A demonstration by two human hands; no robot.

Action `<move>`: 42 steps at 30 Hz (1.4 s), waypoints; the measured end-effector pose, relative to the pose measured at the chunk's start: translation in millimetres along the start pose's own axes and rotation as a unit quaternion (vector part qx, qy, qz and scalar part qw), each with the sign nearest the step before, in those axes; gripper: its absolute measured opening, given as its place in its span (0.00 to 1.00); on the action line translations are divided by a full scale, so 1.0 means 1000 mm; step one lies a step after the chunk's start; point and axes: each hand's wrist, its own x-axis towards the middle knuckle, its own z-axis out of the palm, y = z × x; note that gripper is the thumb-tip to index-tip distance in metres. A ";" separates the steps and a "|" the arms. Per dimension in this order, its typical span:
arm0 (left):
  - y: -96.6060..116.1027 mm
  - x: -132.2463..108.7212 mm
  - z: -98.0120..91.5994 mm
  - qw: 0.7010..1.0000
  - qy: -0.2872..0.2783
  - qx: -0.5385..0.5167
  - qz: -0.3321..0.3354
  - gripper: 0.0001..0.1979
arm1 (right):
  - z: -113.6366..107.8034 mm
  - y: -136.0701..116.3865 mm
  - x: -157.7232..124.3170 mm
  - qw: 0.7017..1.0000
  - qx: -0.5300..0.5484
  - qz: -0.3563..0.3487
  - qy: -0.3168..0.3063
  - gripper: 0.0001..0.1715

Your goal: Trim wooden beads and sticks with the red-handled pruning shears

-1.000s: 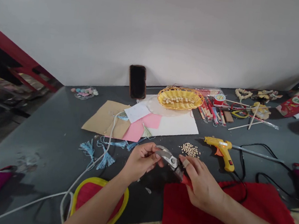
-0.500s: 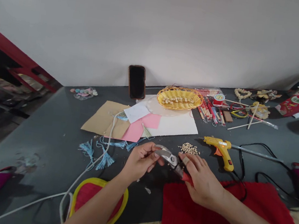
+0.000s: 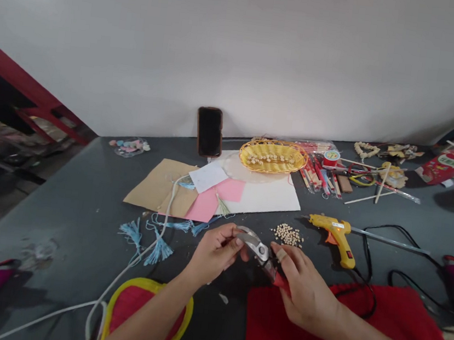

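My right hand [image 3: 307,282] is closed round the red handles of a pair of pruning shears [image 3: 261,250], whose metal blades point left. At the blade tips, my left hand [image 3: 217,250] has thumb and fingers pinched together; what lies between them is too small and hidden to make out. Just beyond my right hand, a pile of small pale cut pieces [image 3: 287,234] rests on the dark table. Below the hands are a tiny white scrap [image 3: 223,298] and a red cloth [image 3: 285,331].
A yellow glue gun [image 3: 337,236] with a black cord lies right of the pile. Behind stand a yellow basket [image 3: 273,158] and a phone [image 3: 209,132] against the wall. Blue tassels [image 3: 159,250], a white cable [image 3: 168,207] and a yellow-rimmed red heart shape [image 3: 131,307] are at left.
The whole view has shifted a little, so the table things sit slightly lower. Both hands keep nearly the same hold at the shears.
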 end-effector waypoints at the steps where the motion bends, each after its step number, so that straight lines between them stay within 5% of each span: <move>1: 0.001 0.000 0.000 1.000 0.002 0.002 0.004 0.22 | -0.001 0.000 0.001 1.000 0.005 -0.003 0.003 0.43; 17: 0.000 0.001 0.000 0.997 0.012 0.067 0.036 0.17 | -0.007 -0.002 -0.002 0.999 0.042 -0.001 -0.015 0.43; 27: 0.000 0.001 0.000 1.000 -0.008 -0.001 -0.005 0.21 | -0.008 0.002 0.003 1.000 -0.018 -0.008 0.006 0.41; 34: -0.001 0.001 0.000 0.999 0.007 0.040 0.030 0.19 | -0.002 -0.004 -0.003 1.000 0.009 -0.001 -0.010 0.44; 42: -0.004 0.002 -0.005 0.999 -0.037 -0.030 0.007 0.19 | -0.004 -0.001 -0.001 1.000 0.008 -0.007 -0.002 0.43</move>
